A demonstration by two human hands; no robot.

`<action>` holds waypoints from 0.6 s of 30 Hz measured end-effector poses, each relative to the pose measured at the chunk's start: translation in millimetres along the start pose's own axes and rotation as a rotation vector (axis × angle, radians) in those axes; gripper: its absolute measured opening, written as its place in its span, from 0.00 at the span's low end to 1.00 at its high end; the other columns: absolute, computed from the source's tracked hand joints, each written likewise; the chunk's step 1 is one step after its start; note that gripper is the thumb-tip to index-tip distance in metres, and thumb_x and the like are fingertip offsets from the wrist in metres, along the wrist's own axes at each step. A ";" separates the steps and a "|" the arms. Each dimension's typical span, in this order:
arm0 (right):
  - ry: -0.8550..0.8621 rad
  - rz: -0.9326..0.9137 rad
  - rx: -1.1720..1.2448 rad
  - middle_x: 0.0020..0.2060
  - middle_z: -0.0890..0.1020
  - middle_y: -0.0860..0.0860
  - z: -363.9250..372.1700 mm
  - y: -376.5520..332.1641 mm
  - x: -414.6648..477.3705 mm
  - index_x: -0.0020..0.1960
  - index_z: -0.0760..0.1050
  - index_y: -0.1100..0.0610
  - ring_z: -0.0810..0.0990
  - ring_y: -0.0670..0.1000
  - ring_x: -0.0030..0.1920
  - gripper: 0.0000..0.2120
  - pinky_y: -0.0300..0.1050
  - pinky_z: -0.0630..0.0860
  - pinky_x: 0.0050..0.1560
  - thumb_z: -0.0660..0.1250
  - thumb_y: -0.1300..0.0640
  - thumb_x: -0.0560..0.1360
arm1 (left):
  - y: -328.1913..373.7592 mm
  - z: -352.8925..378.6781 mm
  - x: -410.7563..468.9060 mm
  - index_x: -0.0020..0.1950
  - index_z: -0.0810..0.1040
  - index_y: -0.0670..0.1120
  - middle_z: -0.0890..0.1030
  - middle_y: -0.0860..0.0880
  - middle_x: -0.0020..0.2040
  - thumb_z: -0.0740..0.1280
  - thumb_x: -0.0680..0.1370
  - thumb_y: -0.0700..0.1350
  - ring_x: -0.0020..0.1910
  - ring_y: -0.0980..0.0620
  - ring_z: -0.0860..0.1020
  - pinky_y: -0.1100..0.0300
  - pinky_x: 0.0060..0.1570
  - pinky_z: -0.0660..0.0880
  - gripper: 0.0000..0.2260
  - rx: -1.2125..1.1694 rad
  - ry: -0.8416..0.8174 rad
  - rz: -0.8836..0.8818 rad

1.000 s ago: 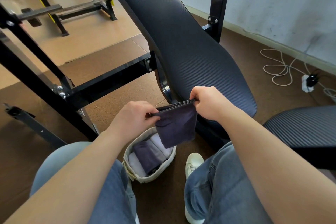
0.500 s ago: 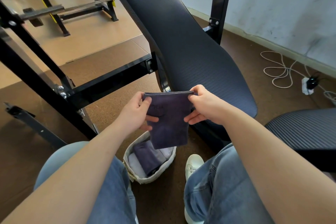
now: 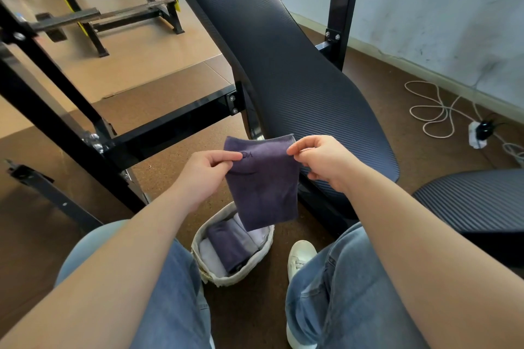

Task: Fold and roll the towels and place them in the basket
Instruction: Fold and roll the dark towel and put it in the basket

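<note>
Purple towel (image 3: 263,181) hangs flat in the air, held up near its top edge. The left hand (image 3: 208,176) pinches the top left part with thumb and fingers — the right hand (image 3: 320,161) pinches the top right corner the same way. The towel's bottom edge dangles just over the basket (image 3: 235,280), which sits on the brown floor between the person's knees. Inside the basket lie rolled towels — one dark purple roll (image 3: 229,246) with pale rolls (image 3: 211,259) on both sides of it. A white shoe (image 3: 300,256) stands just beside the basket. Behind the hands rises a big dark bench pad (image 3: 283,65). A white cable (image 3: 431,110) curls on the floor by the wall.
</note>
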State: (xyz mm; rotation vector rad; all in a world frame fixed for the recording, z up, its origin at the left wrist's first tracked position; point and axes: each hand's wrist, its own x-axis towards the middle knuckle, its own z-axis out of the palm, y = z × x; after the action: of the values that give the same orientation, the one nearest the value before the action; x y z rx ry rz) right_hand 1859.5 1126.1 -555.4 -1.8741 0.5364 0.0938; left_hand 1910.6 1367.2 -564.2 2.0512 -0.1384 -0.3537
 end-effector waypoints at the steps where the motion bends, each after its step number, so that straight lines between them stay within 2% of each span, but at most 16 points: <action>1: -0.013 -0.025 -0.018 0.45 0.82 0.50 0.5 -0.6 -1.5 0.48 0.85 0.48 0.77 0.53 0.43 0.14 0.45 0.76 0.36 0.66 0.64 0.80 | 0.1 0.5 -0.2 0.57 0.83 0.61 0.80 0.51 0.37 0.65 0.84 0.43 0.31 0.52 0.72 0.61 0.32 0.71 0.13 0.055 -0.007 0.026; 3: -0.050 -0.097 -0.110 0.50 0.84 0.50 1.5 -1.3 -4.4 0.59 0.84 0.48 0.80 0.53 0.47 0.16 0.47 0.80 0.42 0.68 0.64 0.79 | 2.1 2.2 -2.4 0.67 0.80 0.59 0.78 0.56 0.34 0.69 0.81 0.44 0.32 0.57 0.73 0.65 0.36 0.71 0.16 0.184 -0.061 0.070; 4: -0.068 -0.140 -0.180 0.52 0.83 0.49 2.0 -0.9 -5.4 0.63 0.82 0.47 0.81 0.52 0.51 0.19 0.44 0.79 0.45 0.70 0.64 0.77 | 3.1 3.1 -3.7 0.71 0.78 0.57 0.76 0.57 0.33 0.72 0.79 0.44 0.32 0.59 0.73 0.67 0.36 0.70 0.21 0.253 -0.094 0.082; 5: -0.073 -0.180 -0.260 0.54 0.83 0.48 2.7 -0.6 -5.9 0.66 0.81 0.47 0.80 0.50 0.54 0.23 0.42 0.77 0.47 0.72 0.64 0.74 | 2.8 4.3 -4.1 0.74 0.75 0.56 0.77 0.56 0.35 0.74 0.77 0.43 0.35 0.58 0.74 0.67 0.38 0.69 0.25 0.319 -0.116 0.092; 7: -0.046 -0.247 -0.435 0.59 0.81 0.47 4.2 -0.5 -7.3 0.69 0.79 0.46 0.79 0.49 0.58 0.27 0.39 0.73 0.53 0.74 0.62 0.72 | 1.3 6.9 -5.5 0.77 0.71 0.56 0.79 0.49 0.50 0.75 0.76 0.42 0.48 0.51 0.78 0.65 0.46 0.70 0.31 0.464 -0.093 0.126; 9: -0.009 -0.299 -0.522 0.61 0.81 0.48 6.2 -0.6 -8.3 0.69 0.79 0.46 0.78 0.50 0.61 0.26 0.38 0.72 0.54 0.74 0.61 0.72 | 0.1 8.2 -5.4 0.77 0.72 0.56 0.79 0.48 0.59 0.74 0.76 0.41 0.57 0.48 0.77 0.62 0.52 0.69 0.29 0.538 -0.030 0.191; 12: -0.034 -0.321 -0.557 0.59 0.82 0.48 8.0 -0.5 -8.7 0.67 0.80 0.46 0.79 0.49 0.56 0.21 0.36 0.73 0.47 0.70 0.62 0.77 | -1.6 6.5 -3.7 0.73 0.76 0.56 0.80 0.48 0.63 0.71 0.79 0.43 0.62 0.47 0.77 0.60 0.56 0.69 0.23 0.548 0.013 0.232; 14: -0.069 -0.319 -0.585 0.56 0.83 0.48 8.3 0.3 -8.3 0.66 0.81 0.46 0.78 0.48 0.53 0.18 0.34 0.72 0.41 0.68 0.62 0.80 | -2.4 4.9 -3.5 0.69 0.80 0.57 0.81 0.49 0.61 0.70 0.80 0.44 0.59 0.49 0.78 0.58 0.55 0.72 0.18 0.555 0.010 0.233; 18: -0.073 -0.305 -0.581 0.50 0.81 0.46 8.8 -0.5 -7.7 0.63 0.81 0.48 0.80 0.48 0.52 0.13 0.32 0.70 0.39 0.65 0.59 0.82 | -2.9 3.1 -2.8 0.59 0.83 0.57 0.82 0.53 0.52 0.70 0.79 0.44 0.52 0.52 0.78 0.59 0.49 0.73 0.11 0.485 0.036 0.177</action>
State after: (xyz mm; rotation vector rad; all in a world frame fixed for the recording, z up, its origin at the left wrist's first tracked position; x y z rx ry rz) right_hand 1854.5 1136.7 -555.7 -2.4860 0.1713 0.1238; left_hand 1906.9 1366.7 -567.6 2.4981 -0.4138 -0.1826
